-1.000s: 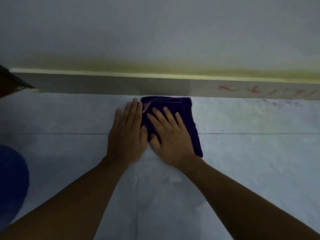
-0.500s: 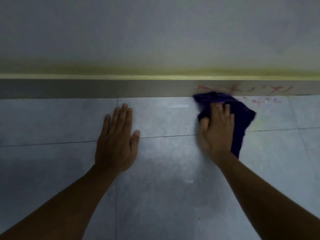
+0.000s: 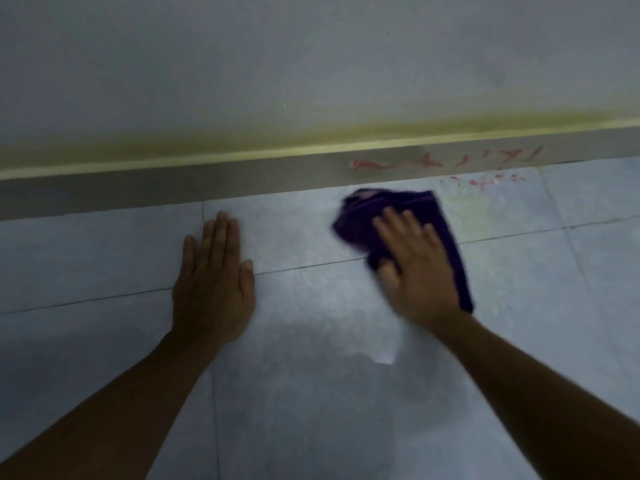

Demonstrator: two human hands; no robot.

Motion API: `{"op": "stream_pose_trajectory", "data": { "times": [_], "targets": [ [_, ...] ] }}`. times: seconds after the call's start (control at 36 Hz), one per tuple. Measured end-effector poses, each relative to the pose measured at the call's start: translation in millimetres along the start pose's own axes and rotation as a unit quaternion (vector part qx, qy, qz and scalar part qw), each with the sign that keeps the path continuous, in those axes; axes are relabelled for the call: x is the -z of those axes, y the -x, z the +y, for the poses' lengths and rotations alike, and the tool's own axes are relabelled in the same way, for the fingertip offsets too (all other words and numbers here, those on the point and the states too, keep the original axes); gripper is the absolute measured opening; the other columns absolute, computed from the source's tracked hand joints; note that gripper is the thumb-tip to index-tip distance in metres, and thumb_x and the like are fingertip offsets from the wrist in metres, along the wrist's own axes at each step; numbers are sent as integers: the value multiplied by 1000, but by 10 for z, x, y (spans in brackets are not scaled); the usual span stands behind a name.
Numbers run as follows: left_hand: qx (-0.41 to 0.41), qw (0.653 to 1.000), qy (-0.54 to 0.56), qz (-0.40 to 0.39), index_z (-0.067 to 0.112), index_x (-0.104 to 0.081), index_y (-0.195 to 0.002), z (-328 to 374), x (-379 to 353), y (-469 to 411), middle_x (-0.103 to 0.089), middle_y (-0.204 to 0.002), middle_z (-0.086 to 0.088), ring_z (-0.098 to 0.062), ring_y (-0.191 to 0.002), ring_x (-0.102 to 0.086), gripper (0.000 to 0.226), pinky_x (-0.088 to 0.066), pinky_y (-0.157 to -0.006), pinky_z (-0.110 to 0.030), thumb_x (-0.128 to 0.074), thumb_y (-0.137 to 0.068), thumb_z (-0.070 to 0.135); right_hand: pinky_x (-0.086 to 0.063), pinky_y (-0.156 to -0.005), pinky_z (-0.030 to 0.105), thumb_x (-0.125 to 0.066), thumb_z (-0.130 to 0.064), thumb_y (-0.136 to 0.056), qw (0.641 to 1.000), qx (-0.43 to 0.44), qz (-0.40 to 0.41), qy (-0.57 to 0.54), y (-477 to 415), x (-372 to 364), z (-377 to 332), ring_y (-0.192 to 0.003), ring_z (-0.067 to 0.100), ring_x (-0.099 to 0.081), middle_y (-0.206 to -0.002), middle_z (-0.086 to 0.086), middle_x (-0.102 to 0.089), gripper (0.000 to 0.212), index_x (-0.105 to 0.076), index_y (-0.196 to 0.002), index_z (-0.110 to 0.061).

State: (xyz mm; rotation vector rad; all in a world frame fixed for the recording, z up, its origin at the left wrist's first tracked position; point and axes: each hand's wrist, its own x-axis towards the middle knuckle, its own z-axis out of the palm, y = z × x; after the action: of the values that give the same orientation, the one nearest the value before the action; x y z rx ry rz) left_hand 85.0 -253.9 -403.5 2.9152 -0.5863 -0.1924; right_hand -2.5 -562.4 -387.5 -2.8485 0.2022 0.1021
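My left hand (image 3: pixel 214 289) is off the crumpled purple cloth (image 3: pixel 446 230) now, fingers (image 3: pixel 221 237) together on the grey floor tiles (image 3: pixel 311 393), while my right hand (image 3: pixel 415 271) presses it with spread fingers (image 3: pixel 408 226) just below the red smears (image 3: pixel 370 164), so wiping's starting.

The blue-grey tiled floor (image 3: pixel 311 410) is carrying a crumpled purple cloth (image 3: pixel 360 220) close to the skirting (image 3: pixel 207 188). The left hand (image 3: pixel 213 289) is lying flat on the tiles (well apart from the cloth), and red specks (image 3: pixel 485 180) are dotting the floor beyond it.

Red scrawl (image 3: pixel 446 159) on skirting board (image 3: pixel 207 181): illegible. No readable text.
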Motion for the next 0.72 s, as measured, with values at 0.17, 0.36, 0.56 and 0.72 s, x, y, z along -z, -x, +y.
{"op": "stream_pose_trajectory", "data": {
  "times": [0.17,0.36,0.56,0.72],
  "targets": [
    [-18,999,30,12,5,-12,-166,484,34,-28,-9,-175,-14,-31,-162,-9,70,-12,-132,-54,-37,-102,21,-10,-125,50,-27,-37,-94,982,-188,23,14,-222,285,732,-154,24,-12,-167,1,-20,67,-23,-159,-21],
    [-37,998,38,-22,11,0,-166,1009,15,-187,7,-175,-9,-24,-162,7,71,4,-132,-46,-35,-106,25,-7,-125,49,-19,-41,-93,984,-174,21,18,-140,92,132,-155,27,-7,-168,1,-13,71,-18,-160,-19],
    [-76,996,55,-11,7,-18,-165,1314,-113,-374,-17,-173,-14,-27,-161,-10,64,-8,-130,-50,-30,-104,25,0,-125,49,-31,-46,-97,999,-30,-27,2,106,-95,-179,-155,18,1,-168,-5,-11,67,-21,-159,-25],
    [-95,991,90,3,9,-10,-166,1778,-256,-603,-11,-175,-11,-25,-162,-10,68,-9,-132,-48,-18,-102,32,-4,-125,50,-26,-50,-96,998,-54,-22,25,-402,115,393,-155,19,-8,-167,-5,-19,68,-24,-159,-25]
  ]
}}
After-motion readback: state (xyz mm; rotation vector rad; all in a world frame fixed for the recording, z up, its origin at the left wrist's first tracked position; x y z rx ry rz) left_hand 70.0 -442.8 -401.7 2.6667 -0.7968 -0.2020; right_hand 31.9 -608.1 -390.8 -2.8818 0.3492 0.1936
